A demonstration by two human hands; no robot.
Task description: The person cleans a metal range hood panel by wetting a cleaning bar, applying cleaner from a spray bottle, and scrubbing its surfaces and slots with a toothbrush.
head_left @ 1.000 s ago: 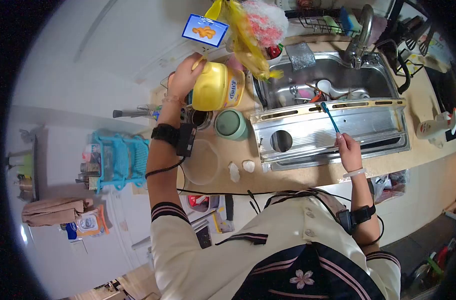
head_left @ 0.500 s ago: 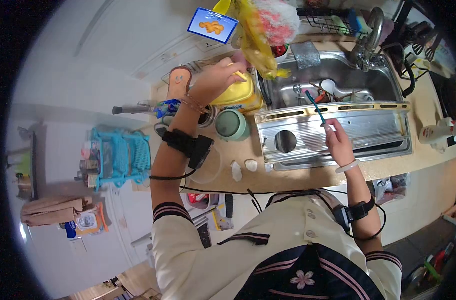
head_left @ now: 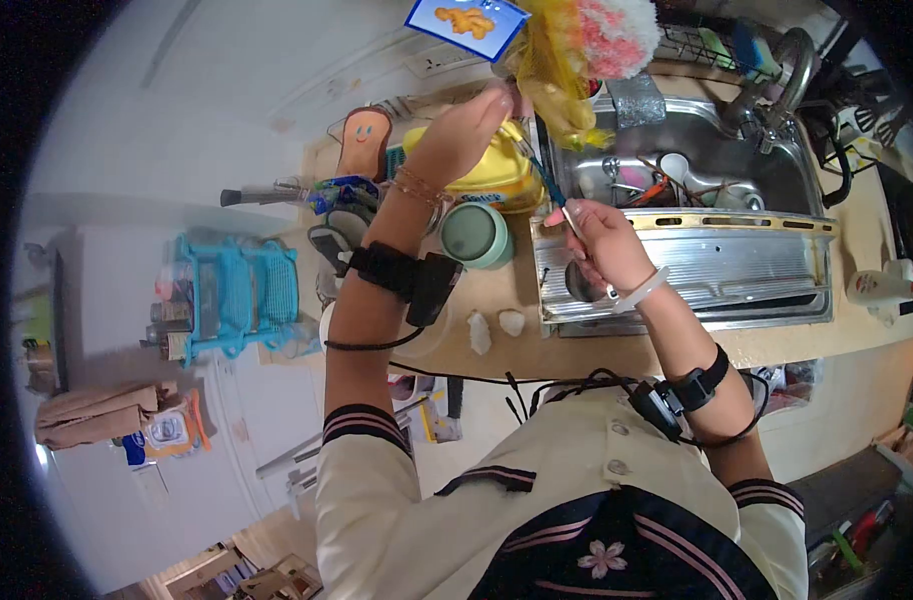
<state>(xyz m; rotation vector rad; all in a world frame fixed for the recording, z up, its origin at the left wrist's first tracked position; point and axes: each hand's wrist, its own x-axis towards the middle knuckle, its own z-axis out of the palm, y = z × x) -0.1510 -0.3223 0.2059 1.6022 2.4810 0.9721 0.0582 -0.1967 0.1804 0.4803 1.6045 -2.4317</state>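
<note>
1. A light-blue plastic basket with mesh sides (head_left: 242, 295) sits against the white surface at left.
2. A folded brown cloth (head_left: 102, 408) lies beside a white-and-orange soft packet (head_left: 167, 432).
3. An orange, brown-edged pad with a printed smile (head_left: 365, 143) leans near the wall.
4. A round pale-green container (head_left: 475, 236) stands on the beige countertop (head_left: 518, 290).
5. Two irregular white pieces (head_left: 479, 333) lie near the counter's front, side by side.
6. A yellow mesh bag (head_left: 557, 90) hangs between a blue-bordered picture card (head_left: 468, 22) and a fluffy pink-and-white bundle (head_left: 617, 37).
7. A white spray bottle (head_left: 882, 287) stands at far right.
</note>
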